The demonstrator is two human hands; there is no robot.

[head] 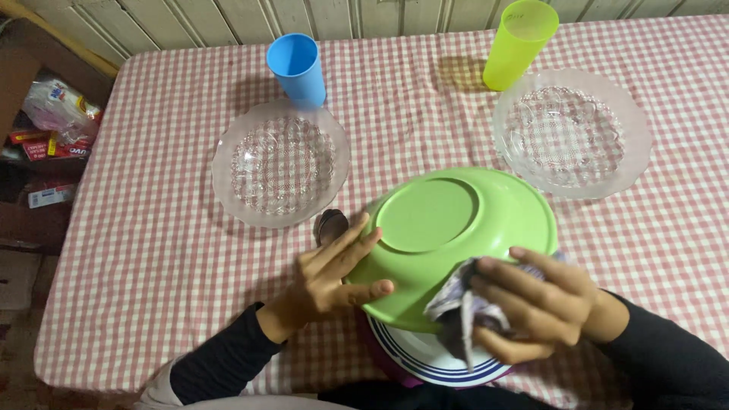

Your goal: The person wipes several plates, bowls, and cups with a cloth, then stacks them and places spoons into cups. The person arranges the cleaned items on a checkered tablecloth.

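Green bowl [456, 228], upturned and tilted above a white blue-rimmed plate [425, 357] at worktop [152, 250] near edge. Left hand [330, 277] grip half-open, propping its rim; right hand [535, 304] grip closed, pressing crumpled cloth [456, 304] to bowl. Behind bowl: two glass dishes [281, 163], blue cup [298, 68], yellow-green cup [519, 42].

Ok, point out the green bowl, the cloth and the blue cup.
green bowl [429, 216], head view, on its upturned flat base.
cloth [456, 300], head view, on the bunched fold under the right hand.
blue cup [300, 72], head view, on its side wall.
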